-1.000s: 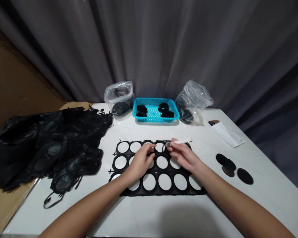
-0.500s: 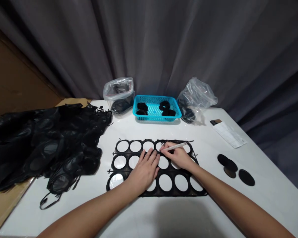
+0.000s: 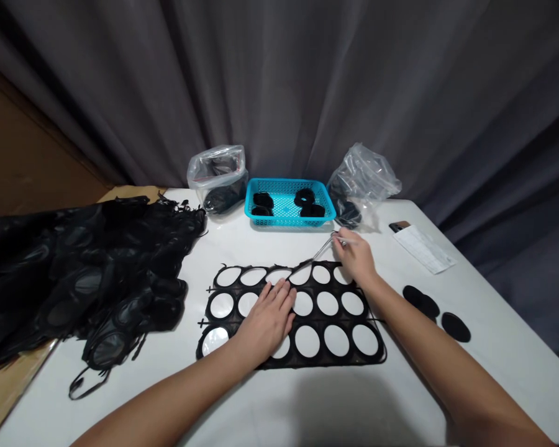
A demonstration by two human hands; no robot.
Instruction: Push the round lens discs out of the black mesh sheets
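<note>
A black sheet (image 3: 317, 317) with rows of round white-looking openings lies on the white table. My left hand (image 3: 271, 313) rests flat on it, fingers stretched toward the top row. My right hand (image 3: 355, 256) is raised beyond the sheet's far edge, its fingers closed around a slim whitish pen-like tool (image 3: 348, 240). From those fingers a thin strip (image 3: 323, 247), shiny above and dark below, runs taut down to the top row near my left fingertips. Whether the fingers or the tool grip the strip is unclear. The top-row openings near it look pulled out of shape.
A blue basket (image 3: 286, 219) with black rings stands at the back between two clear plastic bags (image 3: 220, 171) (image 3: 366, 177). Black sheets (image 3: 88, 273) are heaped at left. At right lie black discs (image 3: 456, 326), a white paper (image 3: 423, 248) and a phone (image 3: 398, 226).
My right hand has moved up and away from the top row, drawing a strip out of the sheet. My left hand has stayed pressed on the sheet. The view has shifted slightly.
</note>
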